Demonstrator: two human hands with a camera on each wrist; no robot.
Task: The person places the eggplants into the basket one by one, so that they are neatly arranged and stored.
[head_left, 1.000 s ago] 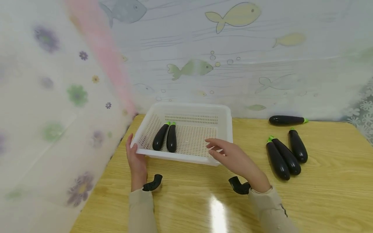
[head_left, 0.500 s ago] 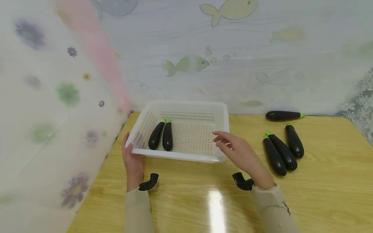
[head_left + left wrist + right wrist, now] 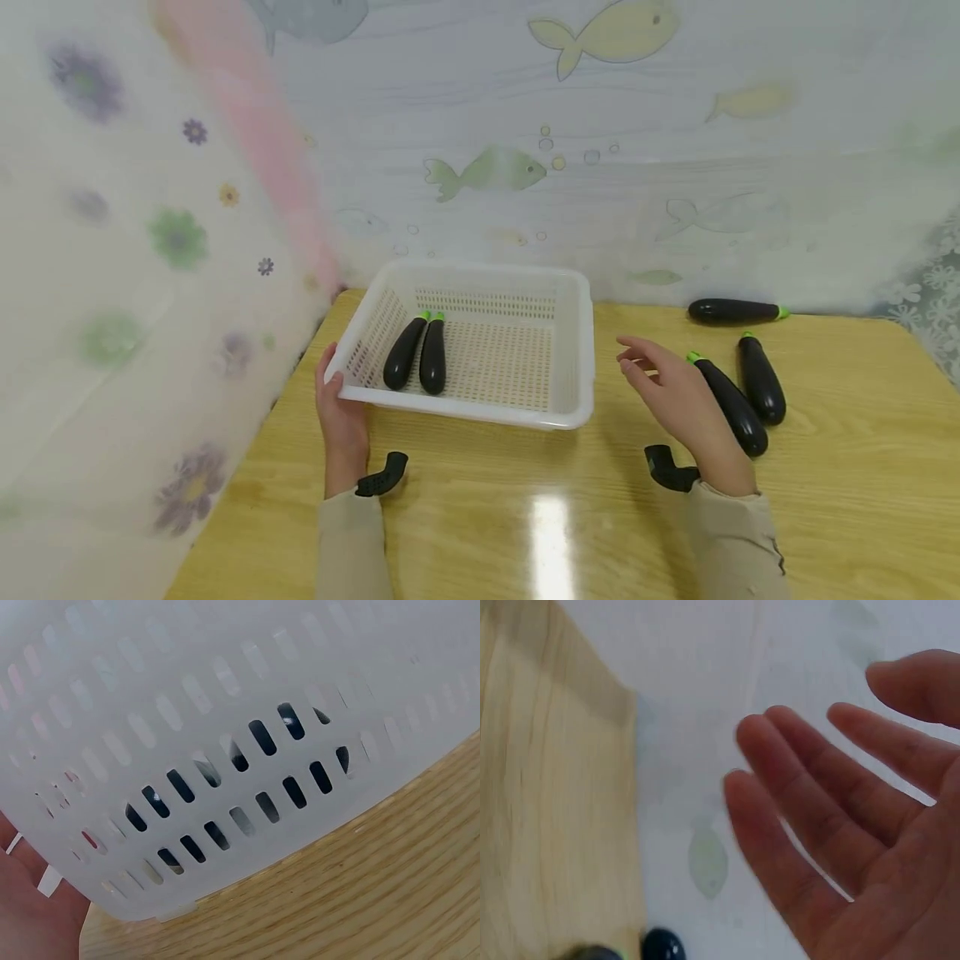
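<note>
- Two eggplants (image 3: 432, 358) lie side by side in the left part of the white basket (image 3: 480, 410), green ends toward its rear wall.
- We note one main change: the right hand (image 3: 675, 396) has moved off the basket's right side and now hangs over the table (image 3: 465, 500), between the basket and the loose eggplants.
- We read the right hand as relaxed, its fingers (image 3: 799, 840) slightly bent and spread, with nothing in its hold.
- We see three loose eggplants on the table: the rear eggplant (image 3: 733, 311) by the wall, the middle eggplant (image 3: 762, 383), and the front eggplant (image 3: 742, 417), partly covered by the right hand. We cannot tell what else the hand covers.
- We find the left hand (image 3: 345, 425) unchanged: it grips the basket's near left corner, thumb on the rim, fingers along the outer wall.
- We judge that this divides the work: the left hand steadies the basket, and the right is placed near the loose eggplants; the basket's contents are unaltered.
</note>
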